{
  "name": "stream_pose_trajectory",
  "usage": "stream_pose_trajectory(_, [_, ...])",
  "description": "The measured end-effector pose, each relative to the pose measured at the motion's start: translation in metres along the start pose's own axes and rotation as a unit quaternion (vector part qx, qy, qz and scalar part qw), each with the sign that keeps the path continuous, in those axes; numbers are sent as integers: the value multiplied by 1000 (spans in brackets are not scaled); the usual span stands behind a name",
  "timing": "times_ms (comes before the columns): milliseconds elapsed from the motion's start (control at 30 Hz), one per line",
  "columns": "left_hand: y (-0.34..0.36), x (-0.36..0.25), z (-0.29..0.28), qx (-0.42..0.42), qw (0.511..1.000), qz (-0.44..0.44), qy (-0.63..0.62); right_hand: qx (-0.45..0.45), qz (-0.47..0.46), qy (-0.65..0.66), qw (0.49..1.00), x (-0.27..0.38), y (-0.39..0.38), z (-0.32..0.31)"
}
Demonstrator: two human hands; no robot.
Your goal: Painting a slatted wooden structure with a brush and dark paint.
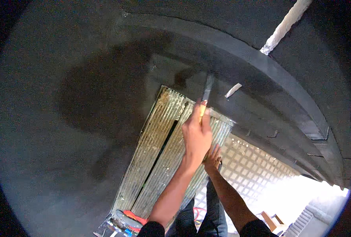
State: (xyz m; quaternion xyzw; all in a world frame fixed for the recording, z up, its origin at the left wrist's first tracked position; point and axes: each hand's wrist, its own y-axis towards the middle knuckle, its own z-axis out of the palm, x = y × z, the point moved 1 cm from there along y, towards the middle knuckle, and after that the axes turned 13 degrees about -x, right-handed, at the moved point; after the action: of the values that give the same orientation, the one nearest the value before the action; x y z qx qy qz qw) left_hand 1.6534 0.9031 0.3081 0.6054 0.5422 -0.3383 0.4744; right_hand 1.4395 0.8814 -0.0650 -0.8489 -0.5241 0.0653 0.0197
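Note:
My left hand (197,130) is closed around the yellow handle of a flat-bladed hand tool (208,87). Its narrow grey blade points away from me, toward the dark grey surface, and its exact kind is unclear. Whether the tip touches that surface I cannot tell. Just below and to the right, my right hand (212,158) lies with fingers spread on a ribbed metal platform (152,154), holding nothing. The platform is worn and spattered, with a dark gap running along it.
The dark surface (116,79) carries a curved ledge (238,45), short metal hooks (273,134) and a pale strip (234,90). A whitish bar (286,25) meets the ledge. Red-and-grey tools (131,219) lie at the platform's near end. Lower right are patterned flooring (242,166) and steps (300,221).

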Motion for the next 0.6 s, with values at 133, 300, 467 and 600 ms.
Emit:
stream_pose_trajectory(133, [0, -32, -44, -45, 998, 37, -24, 130, -4, 31, 991, 33, 0, -38])
stream_pose_trajectory(300, [18, -2, -25, -12, 992, 122, -43, 169, -4, 105, 980, 42, 0, -57])
stream_pose_trajectory(467, [3, -6, -40, -2, 999, -29, 24, 51, -6, -85, 995, 16, 1, -35])
stream_pose_trajectory(600, [8, -54, -38, -7, 1000, -1, -17, 55, -39, -87, 994, 41, -6, -29])
